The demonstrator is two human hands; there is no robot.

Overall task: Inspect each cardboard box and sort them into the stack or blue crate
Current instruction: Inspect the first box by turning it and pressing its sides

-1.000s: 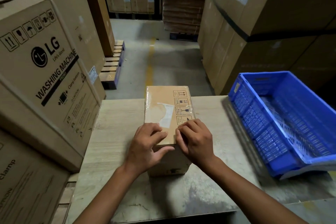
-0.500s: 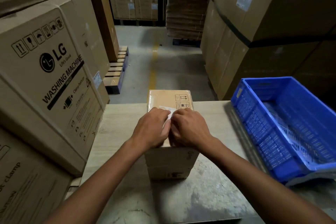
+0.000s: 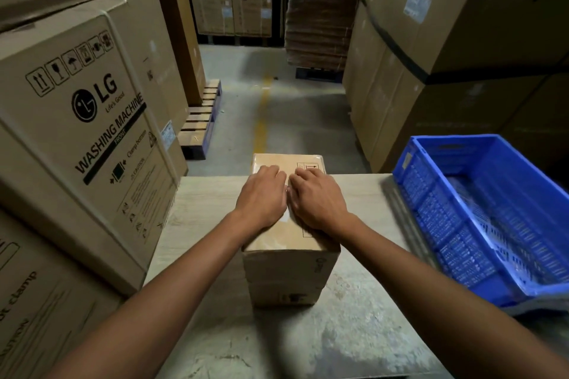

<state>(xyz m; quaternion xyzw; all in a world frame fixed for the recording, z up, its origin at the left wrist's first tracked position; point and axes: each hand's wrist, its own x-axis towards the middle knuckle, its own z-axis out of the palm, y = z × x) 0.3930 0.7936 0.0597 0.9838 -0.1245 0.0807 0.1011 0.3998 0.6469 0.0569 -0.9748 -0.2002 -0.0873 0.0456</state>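
Cardboard box (image 3: 289,271), left hand (image 3: 261,198), right hand (image 3: 318,204) flat atop

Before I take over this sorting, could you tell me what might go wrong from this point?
1. The left hand and right hand press flat on the cardboard box, which stands near the far edge of the table; a forward push might slide it off.
2. The blue crate seems to overhang the table's right side; a box dropped in might tip it.
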